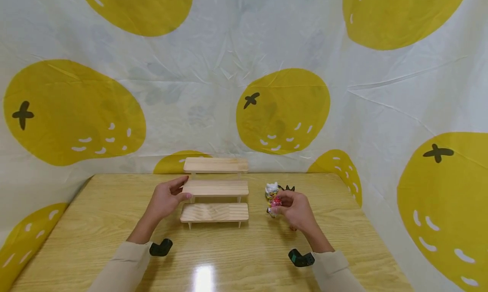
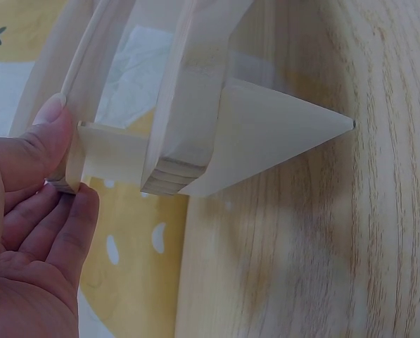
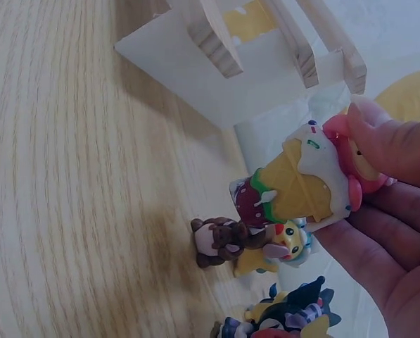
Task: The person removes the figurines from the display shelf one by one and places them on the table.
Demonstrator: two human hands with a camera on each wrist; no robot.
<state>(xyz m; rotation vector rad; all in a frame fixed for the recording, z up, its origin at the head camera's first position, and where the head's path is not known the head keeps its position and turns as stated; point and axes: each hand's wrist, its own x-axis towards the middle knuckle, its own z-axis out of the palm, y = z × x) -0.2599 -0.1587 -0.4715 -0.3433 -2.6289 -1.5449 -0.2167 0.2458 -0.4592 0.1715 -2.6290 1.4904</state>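
Note:
A three-step wooden display stand [image 1: 214, 213] with pale side panels stands on the table. My left hand [image 1: 164, 201] grips the left end of its middle step, thumb on top and fingers beneath, as the left wrist view shows. To the right of the stand, my right hand [image 1: 300, 209] pinches a small figurine [image 3: 301, 176] by its pink head. Its body looks like a waffle cone with white icing. Behind and below it, in the right wrist view, are a brown bear figurine [image 3: 220, 241], a yellow figurine [image 3: 287, 246] and a dark, colourful cluster [image 3: 294, 310], partly cut off.
The wood-grain table [image 1: 213, 249] ends at the back against a white cloth [image 1: 213, 114] printed with big yellow fruit, which also hangs at both sides. A black device [image 1: 161, 247] sits at the left wrist and another black device [image 1: 301, 258] at the right.

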